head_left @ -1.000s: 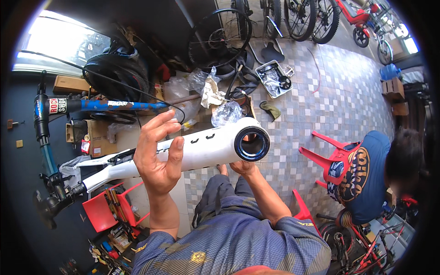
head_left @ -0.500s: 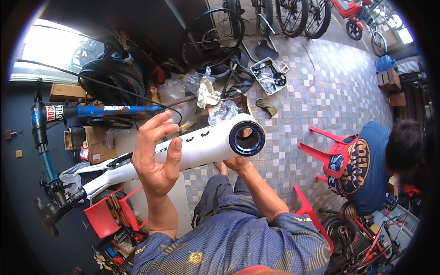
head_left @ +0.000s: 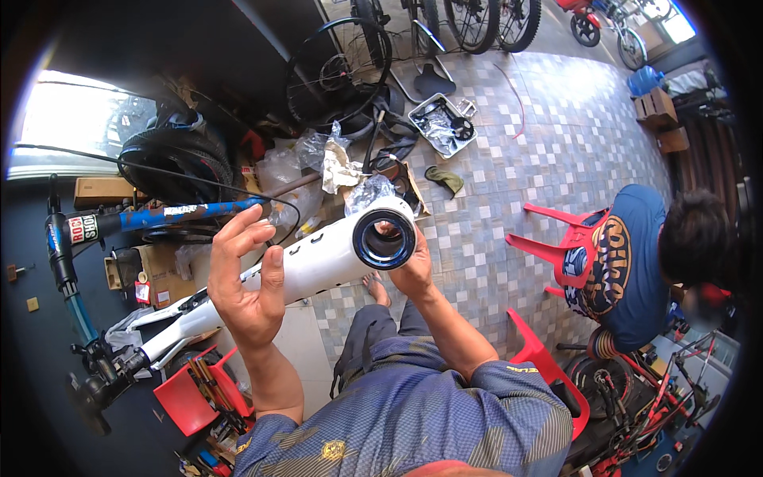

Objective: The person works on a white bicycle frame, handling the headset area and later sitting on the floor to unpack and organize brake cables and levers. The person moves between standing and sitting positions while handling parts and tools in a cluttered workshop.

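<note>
Holding the white frame [head_left: 322, 264] — right fingers [head_left: 420, 248].

The white, tubular bicycle frame [head_left: 318, 266] is hiding the fingertips of the person's bare right hand [head_left: 411, 274], so I'm not making out their hold. The bare left hand [head_left: 253, 298] is covering a stretch of that frame. At far left, a dark, rounded part [head_left: 91, 399] is blurring into shadow. The upper edge is cutting off several black, knobbly-tyred bicycle wheels [head_left: 474, 28]. A seated co-worker in a dark-blue shirt [head_left: 640, 254] is concealing part of a red plastic chair [head_left: 536, 249].
</note>
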`<state>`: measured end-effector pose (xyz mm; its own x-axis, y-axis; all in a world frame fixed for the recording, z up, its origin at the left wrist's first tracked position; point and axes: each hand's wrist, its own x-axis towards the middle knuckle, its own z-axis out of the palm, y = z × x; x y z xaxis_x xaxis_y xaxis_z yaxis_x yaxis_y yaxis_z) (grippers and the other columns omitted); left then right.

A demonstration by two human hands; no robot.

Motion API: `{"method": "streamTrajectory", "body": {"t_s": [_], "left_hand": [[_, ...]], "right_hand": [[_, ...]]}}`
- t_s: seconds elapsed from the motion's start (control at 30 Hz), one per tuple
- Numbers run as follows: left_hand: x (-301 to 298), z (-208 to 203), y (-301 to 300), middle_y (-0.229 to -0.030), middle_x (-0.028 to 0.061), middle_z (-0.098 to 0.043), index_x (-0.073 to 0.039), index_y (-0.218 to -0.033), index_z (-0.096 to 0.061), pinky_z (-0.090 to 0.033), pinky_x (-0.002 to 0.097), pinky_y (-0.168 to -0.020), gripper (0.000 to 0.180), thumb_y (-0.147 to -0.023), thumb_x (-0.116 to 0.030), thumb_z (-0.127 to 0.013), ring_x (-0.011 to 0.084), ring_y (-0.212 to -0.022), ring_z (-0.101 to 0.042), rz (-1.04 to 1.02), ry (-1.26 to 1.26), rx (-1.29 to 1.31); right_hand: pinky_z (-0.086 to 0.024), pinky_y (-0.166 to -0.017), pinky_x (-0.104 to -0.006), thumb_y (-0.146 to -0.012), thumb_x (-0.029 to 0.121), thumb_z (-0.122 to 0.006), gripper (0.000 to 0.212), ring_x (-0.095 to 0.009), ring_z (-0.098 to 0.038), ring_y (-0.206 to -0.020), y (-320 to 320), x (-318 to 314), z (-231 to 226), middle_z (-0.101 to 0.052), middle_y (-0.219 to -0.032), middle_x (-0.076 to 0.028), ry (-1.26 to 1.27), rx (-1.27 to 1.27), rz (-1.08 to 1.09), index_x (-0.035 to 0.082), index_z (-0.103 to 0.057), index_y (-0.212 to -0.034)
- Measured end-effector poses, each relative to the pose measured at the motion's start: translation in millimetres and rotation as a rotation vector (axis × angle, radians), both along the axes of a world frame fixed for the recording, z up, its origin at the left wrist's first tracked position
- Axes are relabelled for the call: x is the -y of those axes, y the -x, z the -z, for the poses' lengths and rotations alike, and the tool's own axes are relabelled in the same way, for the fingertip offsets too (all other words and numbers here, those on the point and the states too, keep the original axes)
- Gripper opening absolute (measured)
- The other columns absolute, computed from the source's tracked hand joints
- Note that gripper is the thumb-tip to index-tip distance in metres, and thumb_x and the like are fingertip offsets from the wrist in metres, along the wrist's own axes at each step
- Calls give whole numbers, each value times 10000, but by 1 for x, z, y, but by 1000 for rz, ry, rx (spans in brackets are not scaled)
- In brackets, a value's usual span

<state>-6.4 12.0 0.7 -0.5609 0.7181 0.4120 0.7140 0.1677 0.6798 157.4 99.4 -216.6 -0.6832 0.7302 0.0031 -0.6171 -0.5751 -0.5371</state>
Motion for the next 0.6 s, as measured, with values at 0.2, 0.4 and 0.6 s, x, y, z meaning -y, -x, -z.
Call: {"method": "streamTrajectory", "body": {"t_s": [0.2, 0.4, 0.6], "left_hand": [[0, 3, 1, -1209, 203, -676, -1, -1056, -678, -544, 363, -869, 196, -919, -138, -707, 272, -1062, -663, -3, -6, -21], [-1, 2, 1, -1208, 212, -675, -2, -1060, -679, -546, 365, -860, 197, -916, -132, -704, 272, -1038, -669, -1, -3, -50], [-2, 4, 3, -1205, 213, -677, 3, -1057, -679, -547, 363, -852, 193, -915, -126, -700, 268, -1022, -670, -2, 5, -63]], "right_hand": [[-516, -815, -347, -808, 66, -626, 661, -232, -622, -1096, 3, -14, -38, -611, -1326, -118, 431, -302, -164, 38, -482, -1453], [-497, -941, -398, -781, 61, -591, 665, -258, -590, -1206, 1, -17, -42, -587, -1389, -108, 651, -454, -251, 61, -515, -1442], [-435, -1096, -440, -798, -21, -557, 632, -253, -535, -1328, 8, -9, -49, -590, -1410, -89, 661, -441, -200, 85, -540, -1420]]}}
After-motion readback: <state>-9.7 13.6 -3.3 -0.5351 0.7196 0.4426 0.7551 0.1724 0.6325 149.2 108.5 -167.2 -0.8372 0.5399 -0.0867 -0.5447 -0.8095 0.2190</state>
